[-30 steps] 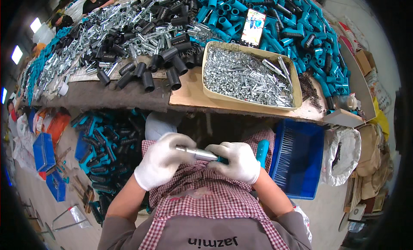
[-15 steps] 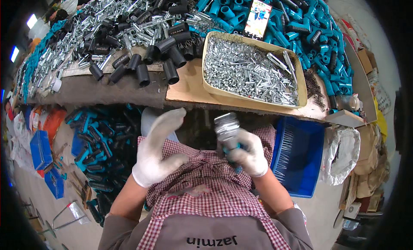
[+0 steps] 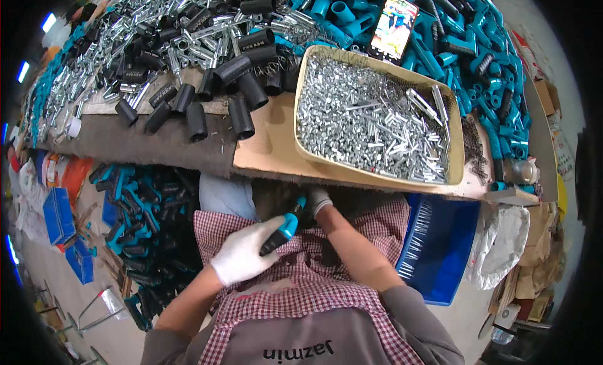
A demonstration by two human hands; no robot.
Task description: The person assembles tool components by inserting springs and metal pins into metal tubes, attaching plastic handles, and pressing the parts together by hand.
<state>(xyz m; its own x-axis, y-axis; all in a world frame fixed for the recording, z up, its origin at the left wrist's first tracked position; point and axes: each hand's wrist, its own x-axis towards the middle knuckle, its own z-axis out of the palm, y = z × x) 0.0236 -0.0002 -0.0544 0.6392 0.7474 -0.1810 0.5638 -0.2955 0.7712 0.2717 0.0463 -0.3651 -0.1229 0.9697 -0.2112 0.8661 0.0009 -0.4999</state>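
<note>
My left hand (image 3: 246, 252), in a white glove, is closed around a black and teal pistol-shaped handle (image 3: 289, 225) above my lap. The handle's teal end points up and away toward the table edge. Close to that end, my gloved right hand (image 3: 320, 196) reaches into the shadow below the table edge. Its fingers are hidden, so I cannot see whether it holds anything. On the table beyond lies a cream tray (image 3: 377, 174) full of small shiny metal pins and fittings.
Black sleeves (image 3: 196, 121) and metal rods heap the table's left side; teal housings (image 3: 433, 57) pile up at right. A phone (image 3: 394, 27) leans behind the tray. Finished-looking handles (image 3: 141, 223) lie in a heap at lower left. A blue bin (image 3: 449, 252) stands at right.
My left hand was open and empty; now it grips the handle. My right hand held a shiny metal piece with teal below it, and has moved forward under the table edge. The view has shifted slightly.
</note>
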